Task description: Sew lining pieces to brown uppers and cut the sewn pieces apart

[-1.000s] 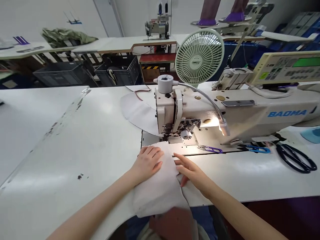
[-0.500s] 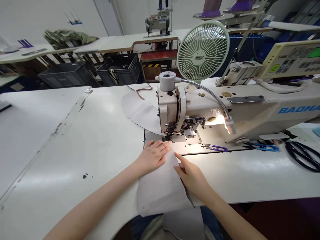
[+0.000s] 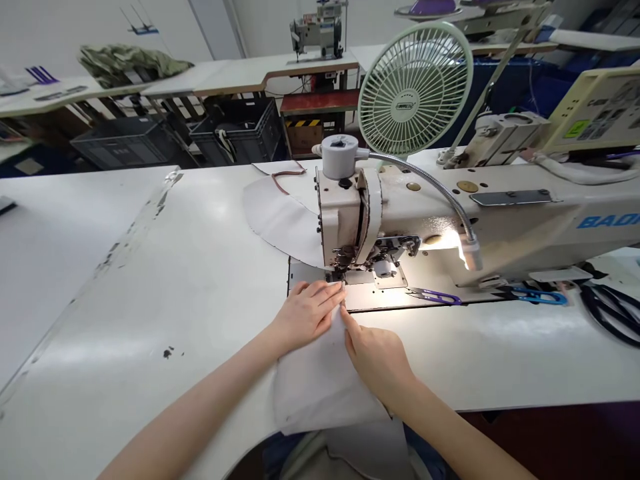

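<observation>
Presses cloth (image 3: 320, 381) with flat left hand (image 3: 307, 315), pointing right hand (image 3: 379, 357) of unclear grip; seems partway, with more below both.

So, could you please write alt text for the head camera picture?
A person's left hand and right hand touch pale fabric in front of a lit sewing machine. A fan stands behind it; purple snips and blue snips lie to the right.

pale wall (image 3: 265, 27), long white bench (image 3: 225, 77), grey crates (image 3: 243, 143) beneath, low red shelf (image 3: 320, 101)
</observation>
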Available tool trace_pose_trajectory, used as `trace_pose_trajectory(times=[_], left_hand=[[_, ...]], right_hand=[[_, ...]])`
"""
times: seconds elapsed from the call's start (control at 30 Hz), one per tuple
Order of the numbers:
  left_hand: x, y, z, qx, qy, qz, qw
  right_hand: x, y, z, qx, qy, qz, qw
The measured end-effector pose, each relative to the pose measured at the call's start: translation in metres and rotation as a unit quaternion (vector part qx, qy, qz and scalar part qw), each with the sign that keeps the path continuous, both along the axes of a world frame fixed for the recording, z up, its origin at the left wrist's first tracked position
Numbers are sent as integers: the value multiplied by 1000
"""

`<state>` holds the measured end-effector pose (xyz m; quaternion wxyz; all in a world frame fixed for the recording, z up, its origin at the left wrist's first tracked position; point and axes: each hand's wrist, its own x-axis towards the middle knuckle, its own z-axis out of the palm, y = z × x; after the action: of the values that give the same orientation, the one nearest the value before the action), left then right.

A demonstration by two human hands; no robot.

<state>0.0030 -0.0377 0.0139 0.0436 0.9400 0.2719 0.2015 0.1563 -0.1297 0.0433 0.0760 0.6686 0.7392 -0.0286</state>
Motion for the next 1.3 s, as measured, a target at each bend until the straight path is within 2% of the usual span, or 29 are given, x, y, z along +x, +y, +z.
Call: trace_pose_trajectory(times=[0.3,0.57,0.93,1.3], left_hand=[[0,-1,1,24,10,-10,1000],[1,2,2,-17,14,-17,1000],[1,26,0,-48,5,-22,999],[2,25,-2,-54,-10,-13,998]], right_hand=[[5,-1,0,49,16,23,998],[7,6,4,13,17,21,1000],[4,29,10,-34,-24,12,999],[5,31,9,-30,-4,-2,1000]])
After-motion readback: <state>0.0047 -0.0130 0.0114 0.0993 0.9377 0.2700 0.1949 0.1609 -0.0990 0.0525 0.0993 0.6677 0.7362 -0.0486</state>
